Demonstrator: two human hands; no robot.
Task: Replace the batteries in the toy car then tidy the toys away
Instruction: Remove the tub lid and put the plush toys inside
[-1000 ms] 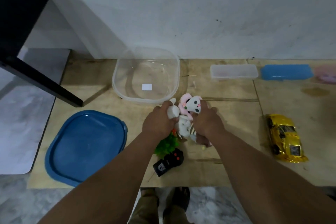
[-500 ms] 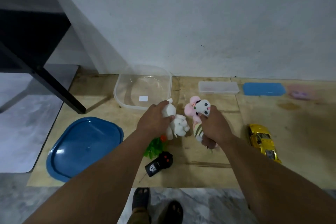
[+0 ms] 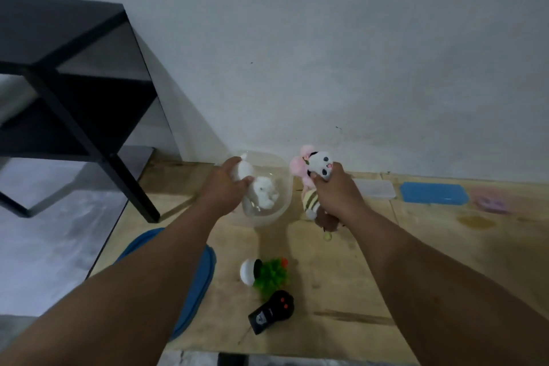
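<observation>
My left hand [image 3: 224, 184] grips a white plush toy [image 3: 261, 187] over the clear plastic tub [image 3: 282, 184] by the wall. To the right of the tub my right hand [image 3: 335, 190] is closed around a bunch of plush toys [image 3: 315, 166]: a pink and white panda head on top, a striped bee and a brown one hanging below. A green spiky toy with a white cap [image 3: 267, 273] and the black remote control [image 3: 271, 313] lie on the wooden board [image 3: 341, 270] nearer to me. The toy car is out of view.
The tub's blue lid [image 3: 196, 285] lies on the board's left, partly hidden by my left forearm. A clear case [image 3: 375, 189], a blue case [image 3: 433, 193] and a pink item [image 3: 490, 202] sit along the wall. A black table [image 3: 68, 116] stands at the left.
Both hands have lifted the plush toys up and away from me; the left one now hangs over the tub. The view has tilted up, and the yellow car has left the frame.
</observation>
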